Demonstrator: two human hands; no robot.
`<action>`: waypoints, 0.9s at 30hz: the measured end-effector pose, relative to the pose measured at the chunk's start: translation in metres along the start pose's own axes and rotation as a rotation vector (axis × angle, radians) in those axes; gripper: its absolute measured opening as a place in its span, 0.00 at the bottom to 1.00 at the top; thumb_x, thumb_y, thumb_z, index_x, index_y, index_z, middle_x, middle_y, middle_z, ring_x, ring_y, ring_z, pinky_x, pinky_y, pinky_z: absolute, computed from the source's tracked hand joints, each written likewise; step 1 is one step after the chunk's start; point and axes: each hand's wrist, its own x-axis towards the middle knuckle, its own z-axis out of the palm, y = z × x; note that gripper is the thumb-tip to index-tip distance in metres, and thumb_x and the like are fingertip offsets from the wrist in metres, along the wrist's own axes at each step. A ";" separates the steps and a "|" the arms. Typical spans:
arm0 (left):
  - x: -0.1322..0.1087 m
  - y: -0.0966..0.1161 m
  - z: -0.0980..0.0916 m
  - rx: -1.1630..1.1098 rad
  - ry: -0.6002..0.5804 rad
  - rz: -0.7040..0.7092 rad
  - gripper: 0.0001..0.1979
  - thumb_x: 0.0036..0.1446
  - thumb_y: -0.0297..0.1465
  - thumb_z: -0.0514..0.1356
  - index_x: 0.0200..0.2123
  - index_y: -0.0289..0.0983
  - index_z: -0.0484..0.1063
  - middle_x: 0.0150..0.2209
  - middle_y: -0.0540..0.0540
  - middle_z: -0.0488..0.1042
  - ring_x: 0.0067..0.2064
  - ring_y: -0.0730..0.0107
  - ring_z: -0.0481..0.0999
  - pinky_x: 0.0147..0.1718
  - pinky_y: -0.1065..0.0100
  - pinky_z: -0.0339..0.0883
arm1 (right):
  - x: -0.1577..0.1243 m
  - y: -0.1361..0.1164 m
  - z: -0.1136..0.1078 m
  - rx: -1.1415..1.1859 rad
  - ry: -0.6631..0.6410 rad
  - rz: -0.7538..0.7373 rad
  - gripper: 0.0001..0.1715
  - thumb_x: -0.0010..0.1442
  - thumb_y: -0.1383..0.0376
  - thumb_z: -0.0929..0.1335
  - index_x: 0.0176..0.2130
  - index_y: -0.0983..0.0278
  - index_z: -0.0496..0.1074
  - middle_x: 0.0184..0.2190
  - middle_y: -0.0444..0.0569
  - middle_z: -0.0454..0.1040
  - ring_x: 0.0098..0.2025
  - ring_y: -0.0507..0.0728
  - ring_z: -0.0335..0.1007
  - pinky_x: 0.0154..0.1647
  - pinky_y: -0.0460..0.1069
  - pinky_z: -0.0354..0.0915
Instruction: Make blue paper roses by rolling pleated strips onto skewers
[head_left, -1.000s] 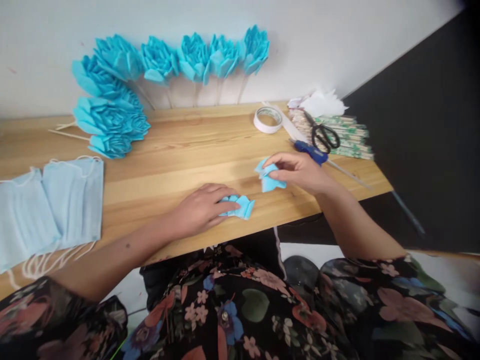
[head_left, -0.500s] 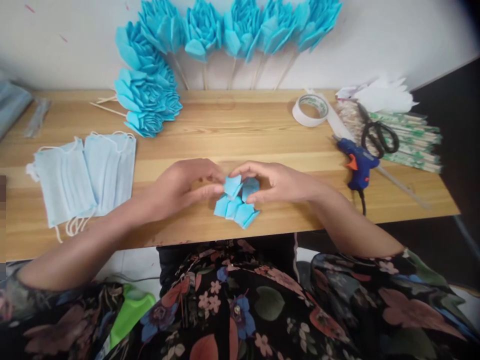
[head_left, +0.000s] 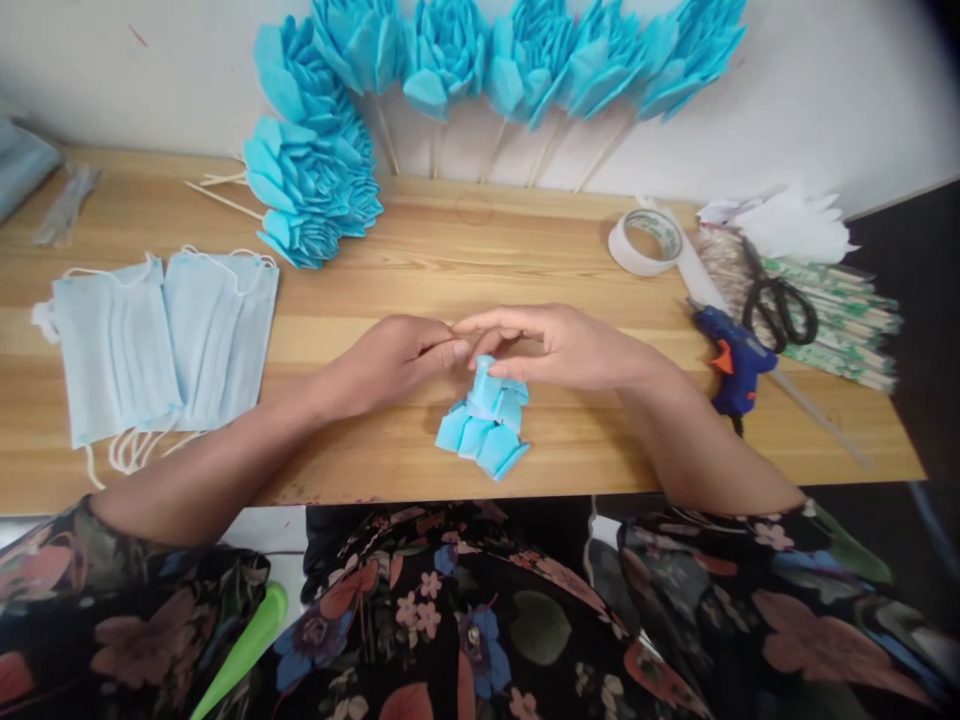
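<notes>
Several small folded light-blue pieces (head_left: 480,436) lie in a cluster near the table's front edge. My right hand (head_left: 559,345) is just above them, its thumb and fingers apart around the upper pieces, with one rolled piece standing below its fingertips. To the left, my left hand (head_left: 409,362) has its thumb pressed against its curled fingers, and its fingertips meet those of my right hand. Whatever lies between the left fingertips, if anything, is hidden.
Blue masks (head_left: 217,335) lie at the left. Blue flowers (head_left: 300,175) on sticks are at the back. A tape roll (head_left: 645,242), blue glue gun (head_left: 731,360), black-handled scissors (head_left: 780,312) and green-white wrapped sticks (head_left: 840,320) sit at the right.
The view has shifted slightly. My left hand has drawn back from the upper blue piece and its fingers have closed. A rolled piece now stands under my right hand.
</notes>
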 end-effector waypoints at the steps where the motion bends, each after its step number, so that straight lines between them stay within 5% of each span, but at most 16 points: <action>1: 0.000 0.000 0.000 -0.015 0.004 0.000 0.21 0.69 0.41 0.51 0.31 0.34 0.74 0.28 0.50 0.74 0.30 0.73 0.69 0.32 0.73 0.58 | 0.001 -0.001 -0.001 0.006 0.000 -0.008 0.26 0.61 0.64 0.73 0.58 0.58 0.74 0.42 0.46 0.82 0.40 0.53 0.78 0.40 0.47 0.72; 12: -0.001 -0.002 0.001 -0.109 0.051 0.023 0.26 0.70 0.48 0.48 0.32 0.34 0.73 0.28 0.49 0.73 0.31 0.72 0.69 0.32 0.72 0.61 | -0.009 0.018 0.009 0.126 0.406 -0.245 0.17 0.60 0.60 0.75 0.49 0.56 0.79 0.40 0.47 0.80 0.41 0.54 0.77 0.42 0.50 0.74; 20: -0.002 -0.005 0.000 -0.284 0.088 -0.079 0.20 0.66 0.43 0.55 0.33 0.34 0.75 0.30 0.48 0.76 0.32 0.72 0.72 0.33 0.71 0.64 | -0.006 0.016 0.014 -0.009 0.392 -0.359 0.10 0.62 0.61 0.73 0.45 0.52 0.81 0.40 0.47 0.81 0.47 0.60 0.76 0.52 0.60 0.72; 24: -0.001 -0.008 0.001 -0.325 0.165 -0.117 0.17 0.65 0.40 0.56 0.31 0.34 0.74 0.28 0.49 0.75 0.31 0.73 0.72 0.33 0.71 0.65 | -0.006 0.019 0.015 0.102 0.461 -0.281 0.22 0.63 0.50 0.70 0.56 0.50 0.75 0.58 0.49 0.74 0.63 0.63 0.67 0.60 0.61 0.68; 27: 0.000 -0.009 0.003 -0.325 0.240 -0.125 0.17 0.64 0.40 0.56 0.30 0.34 0.74 0.27 0.49 0.74 0.30 0.74 0.71 0.32 0.72 0.64 | -0.004 0.023 0.014 0.183 0.502 -0.191 0.36 0.62 0.39 0.66 0.63 0.51 0.67 0.61 0.51 0.71 0.64 0.65 0.65 0.56 0.59 0.71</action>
